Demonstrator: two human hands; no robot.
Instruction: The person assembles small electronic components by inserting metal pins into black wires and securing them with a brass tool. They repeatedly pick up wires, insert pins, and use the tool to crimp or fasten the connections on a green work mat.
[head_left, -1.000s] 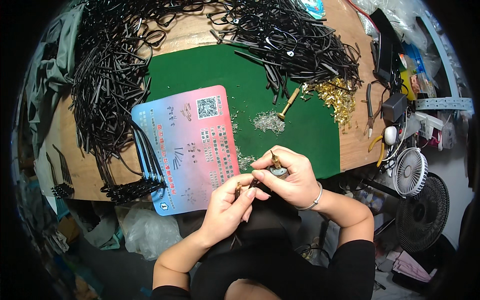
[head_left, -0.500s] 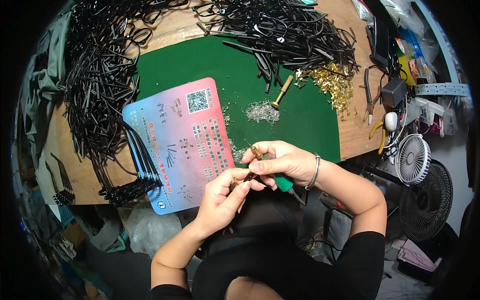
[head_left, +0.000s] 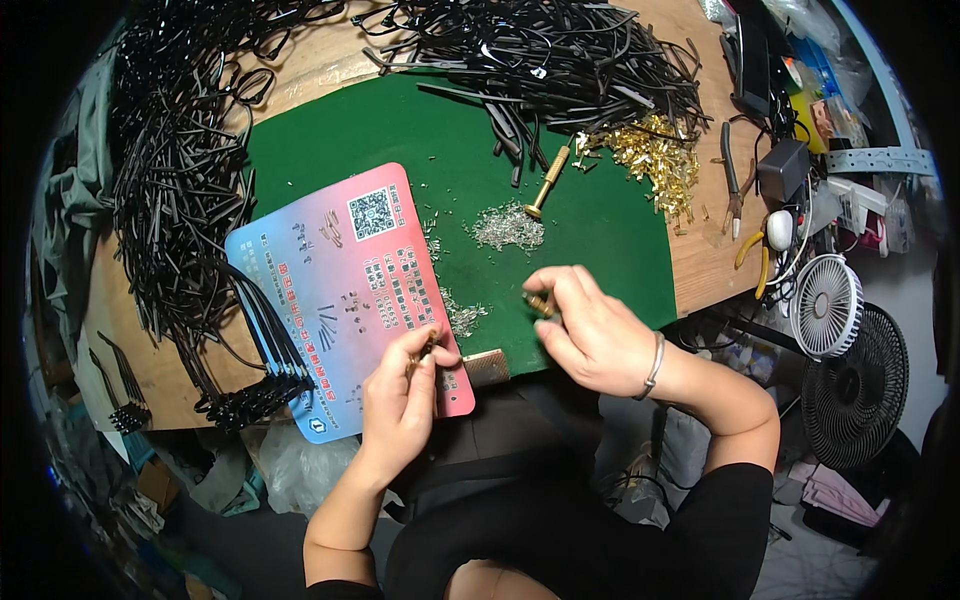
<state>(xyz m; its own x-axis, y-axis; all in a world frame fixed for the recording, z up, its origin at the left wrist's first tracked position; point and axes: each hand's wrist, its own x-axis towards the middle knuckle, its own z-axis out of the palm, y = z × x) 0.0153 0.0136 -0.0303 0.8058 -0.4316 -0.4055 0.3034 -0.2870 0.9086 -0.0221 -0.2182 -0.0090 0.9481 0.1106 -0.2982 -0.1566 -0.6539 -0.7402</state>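
My left hand (head_left: pixel 400 405) is closed over the lower right part of a blue-and-pink printed mat (head_left: pixel 300 265). Its thumb and fingers pinch a small dark and brass-coloured piece (head_left: pixel 430 347), mostly hidden. Over the front edge of the green mat (head_left: pixel 610 240), my right hand (head_left: pixel 600 340) is closed around a short brass-coloured tool (head_left: pixel 540 303); its kind is hard to make out. Beyond it lie a pile of tiny silver screws (head_left: pixel 508 228) and a brass-handled tool with a round flat end (head_left: pixel 548 185). A brass-coloured block (head_left: pixel 487 367) sits at the table edge between my hands.
Black eyeglass temples (head_left: pixel 185 200) and dark strips (head_left: pixel 570 70) heap up left and behind. Gold-coloured small parts (head_left: pixel 655 165) lie at the right. Black glasses parts (head_left: pixel 265 400) rest by the printed mat. Yellow-handled pliers (head_left: pixel 750 255), a white fan (head_left: pixel 826 305) and a black fan (head_left: pixel 852 385) stand right.
My hands have moved apart: the left toward the left, the right slightly up and right. The green-handled corded tool at my right hand is out of sight. The brass-coloured block is now uncovered.
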